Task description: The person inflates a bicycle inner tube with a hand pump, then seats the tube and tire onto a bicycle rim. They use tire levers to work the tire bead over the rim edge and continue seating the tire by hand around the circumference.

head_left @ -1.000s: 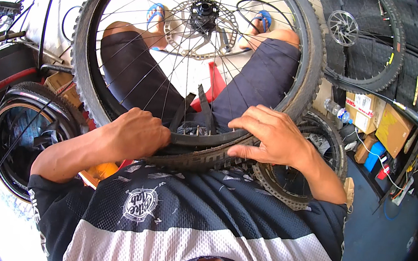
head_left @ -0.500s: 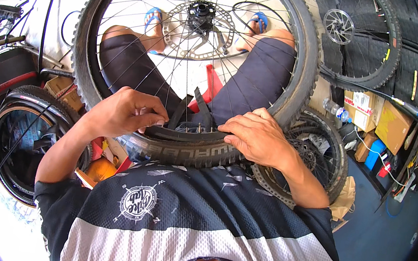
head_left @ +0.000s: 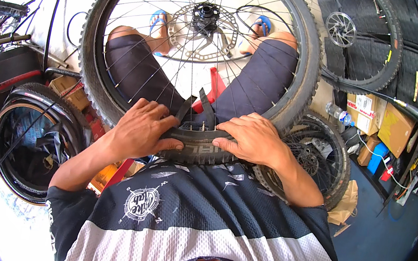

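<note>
- Black knobbly rubber of a bicycle tyre (head_left: 300, 63) is seen mounted on a spoked wheel (head_left: 198, 51), which is stood upright across the seated person's lap, its lowest part pressed close against the chest.
- At that lowest part the tyre's edge is gripped from both sides: the left hand (head_left: 141, 130) is closed over the tread, thumb under the sidewall, fingers curled over the top toward the rim.
- The right hand (head_left: 252, 138) is likewise clamped on the tyre just beside it, fingers wrapped over the top, thumb laid along the sidewall.
- Between the two hands, black tyre levers (head_left: 204, 106) are seen standing up out of the rim, tilted apart.
- A brake disc (head_left: 203, 30) is fixed at the hub, in the wheel's middle.
- Behind the spokes, dark shorts and blue sandals (head_left: 157, 20) are visible, and a red stand (head_left: 217, 87) between the knees.
- To the left, another tyre (head_left: 35, 145) is leaned near the ground.
- To the right, a further wheel (head_left: 314, 164) is lying just beside the right forearm, and cardboard boxes (head_left: 394, 127) are stacked beyond it.
</note>
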A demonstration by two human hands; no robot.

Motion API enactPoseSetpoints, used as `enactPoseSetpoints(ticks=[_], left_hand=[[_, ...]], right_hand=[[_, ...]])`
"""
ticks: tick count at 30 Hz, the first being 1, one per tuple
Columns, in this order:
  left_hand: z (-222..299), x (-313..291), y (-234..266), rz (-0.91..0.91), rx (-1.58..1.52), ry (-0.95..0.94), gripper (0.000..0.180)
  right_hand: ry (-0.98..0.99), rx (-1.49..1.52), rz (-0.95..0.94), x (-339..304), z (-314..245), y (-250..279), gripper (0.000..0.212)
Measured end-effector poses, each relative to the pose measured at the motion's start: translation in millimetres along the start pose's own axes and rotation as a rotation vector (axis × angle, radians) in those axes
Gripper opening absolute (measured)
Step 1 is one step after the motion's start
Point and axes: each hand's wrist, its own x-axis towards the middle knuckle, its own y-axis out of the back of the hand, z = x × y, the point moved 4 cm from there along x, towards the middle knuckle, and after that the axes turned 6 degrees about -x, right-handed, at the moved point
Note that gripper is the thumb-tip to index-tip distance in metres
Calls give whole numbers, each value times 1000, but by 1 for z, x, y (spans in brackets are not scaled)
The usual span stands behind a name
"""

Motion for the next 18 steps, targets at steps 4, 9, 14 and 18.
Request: enactPoseSetpoints(ticks=[4, 9, 14, 18], left_hand=[[-3, 0, -12, -38, 16, 10, 62], [-5, 2, -14, -76, -43, 54, 63], [-4, 4, -15, -86, -86, 98, 61], [-2, 3, -16, 0, -45, 68, 57]], right_hand=[[-1, -8, -94, 6, 3, -3, 53], [5, -12, -157, 5, 1, 1, 53], [-39, -8, -174, 6, -1, 3, 52], [-62, -49, -129, 4, -5, 1, 53]])
